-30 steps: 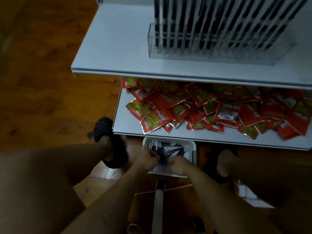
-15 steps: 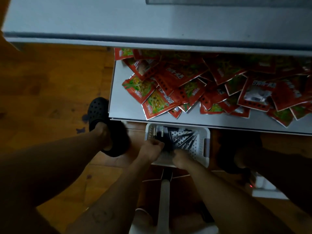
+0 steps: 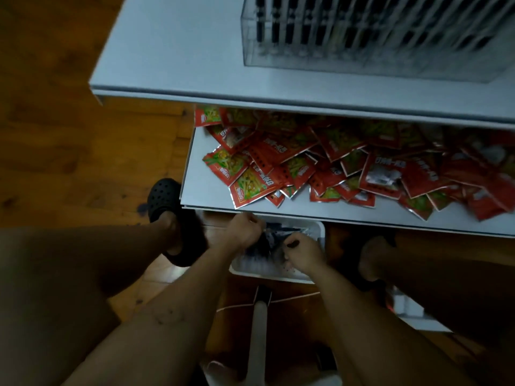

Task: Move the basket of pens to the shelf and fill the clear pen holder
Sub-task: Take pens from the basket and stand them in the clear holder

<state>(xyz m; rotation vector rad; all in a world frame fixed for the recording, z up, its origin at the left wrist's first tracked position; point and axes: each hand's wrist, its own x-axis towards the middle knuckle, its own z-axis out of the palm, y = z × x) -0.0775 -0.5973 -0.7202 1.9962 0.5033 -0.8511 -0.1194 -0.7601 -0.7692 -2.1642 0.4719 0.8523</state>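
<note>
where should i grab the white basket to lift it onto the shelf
Grip the basket by the rim at its left and right ends, from above on your side. Its far edge looks tucked under the lower shelf, so slide it toward you first. The left hand and right hand grip pens inside it.

You have a pale grey flat upper shelf [image 3: 172, 51] in front of you. On its right part stands a clear rectangular plastic pen holder [image 3: 362, 59] with dark pens upright in it. Below it, a second pale grey shelf board [image 3: 200, 174] carries a loose heap of red and green foil snack packets [image 3: 334, 162]. On the brown wooden plank floor [image 3: 69, 135] a white plastic basket [image 3: 278, 274] sits partly under that lower board's front edge, and your black perforated clog [image 3: 164, 196] stands to its left.
</note>
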